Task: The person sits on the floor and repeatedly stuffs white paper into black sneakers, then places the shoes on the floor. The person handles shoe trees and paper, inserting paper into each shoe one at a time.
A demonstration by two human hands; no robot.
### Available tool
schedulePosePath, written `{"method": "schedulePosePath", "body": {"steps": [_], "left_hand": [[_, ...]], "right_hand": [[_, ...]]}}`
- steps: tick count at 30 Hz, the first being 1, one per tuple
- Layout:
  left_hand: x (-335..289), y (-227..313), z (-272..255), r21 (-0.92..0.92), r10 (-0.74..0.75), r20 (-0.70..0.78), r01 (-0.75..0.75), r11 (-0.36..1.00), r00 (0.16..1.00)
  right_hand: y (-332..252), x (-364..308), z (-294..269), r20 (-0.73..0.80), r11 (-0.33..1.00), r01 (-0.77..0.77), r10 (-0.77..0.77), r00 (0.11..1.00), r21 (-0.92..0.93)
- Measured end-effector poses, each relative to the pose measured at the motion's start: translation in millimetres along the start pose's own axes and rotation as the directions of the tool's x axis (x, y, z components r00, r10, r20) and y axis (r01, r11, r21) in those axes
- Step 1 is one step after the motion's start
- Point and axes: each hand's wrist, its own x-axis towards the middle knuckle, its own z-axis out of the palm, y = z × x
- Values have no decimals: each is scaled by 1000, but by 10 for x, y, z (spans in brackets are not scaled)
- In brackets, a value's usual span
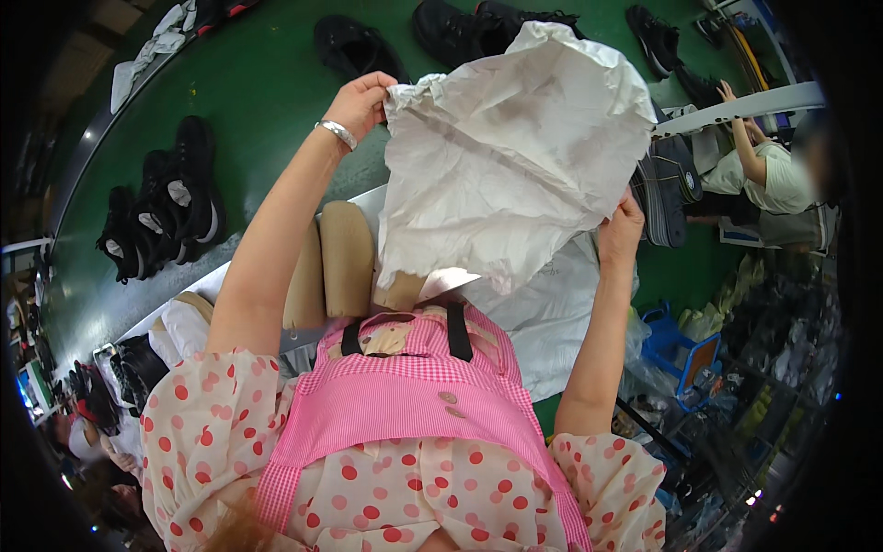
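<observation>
A crumpled sheet of white paper [515, 147] is spread out in the air between my hands. The fingers of my left hand [365, 99] pinch its upper left corner, and a silver bracelet circles that wrist. On the right side, lower down, my right hand [623, 227] grips the sheet's edge, with its fingertips partly hidden by the paper. Just below the sheet lie several tan rounded forms [348, 262] side by side. More white sheets [543, 322] are heaped in front of me, partly covered by the held one.
Black shoes [357, 48] stand along the far side of the green table [267, 101], and another group of black shoes [161, 207] sits at left. A dark grey shoe [670, 193] is beyond my right hand. Another person [773, 175] works at right, above a blue stool [681, 350].
</observation>
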Motion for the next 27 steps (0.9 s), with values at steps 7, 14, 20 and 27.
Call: {"method": "schedulePosePath", "body": {"steps": [7, 14, 20, 27], "left_hand": [[-272, 459, 319, 144, 39, 192, -67, 987, 981], [-443, 461, 500, 649, 221, 150, -264, 714, 964], [-604, 717, 568, 364, 190, 87, -209, 908, 978], [-690, 808, 389, 137, 47, 223, -79, 987, 974]], "right_hand": [[-431, 131, 135, 243, 928, 330, -284, 928, -172], [-416, 103, 258, 335, 990, 71, -26, 942, -123], [-274, 99, 149, 425, 935, 218, -83, 901, -280], [-277, 271, 170, 265, 993, -61, 32, 964, 103]]}}
